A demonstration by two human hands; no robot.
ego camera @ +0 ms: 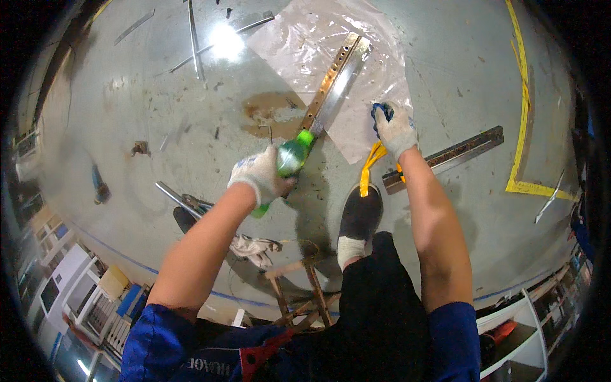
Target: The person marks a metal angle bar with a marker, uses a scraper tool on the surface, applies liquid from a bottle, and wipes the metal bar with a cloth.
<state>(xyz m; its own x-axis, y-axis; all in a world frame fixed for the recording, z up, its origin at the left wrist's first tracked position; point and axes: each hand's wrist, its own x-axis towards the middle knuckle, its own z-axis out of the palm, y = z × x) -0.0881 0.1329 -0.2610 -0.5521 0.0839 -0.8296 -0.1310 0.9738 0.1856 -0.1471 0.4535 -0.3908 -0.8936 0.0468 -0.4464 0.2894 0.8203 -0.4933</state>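
My left hand [258,174], in a white knit glove, grips a green plastic bottle [290,157] with a bright green cap. The cap overlaps the near end of a long metal rail [341,83] with a rusty, hole-drilled strip along one side. That rail lies with its far part on a clear plastic sheet [377,76] on the floor. My right hand [395,125], gloved with blue-coated fingertips, is curled over the sheet's near right edge. Whether it holds anything is hidden. Yellow strips [370,164] run just below it to my dark shoe [361,210].
A second metal rail [468,145] lies right, partly behind my forearm. Thin metal bars [194,43] cross at upper left. A brown wet patch [272,112] stains the floor. Left are a blue-handled tool [99,184] and a metal tube [176,198]. A wooden stool [310,286] stands near my legs.
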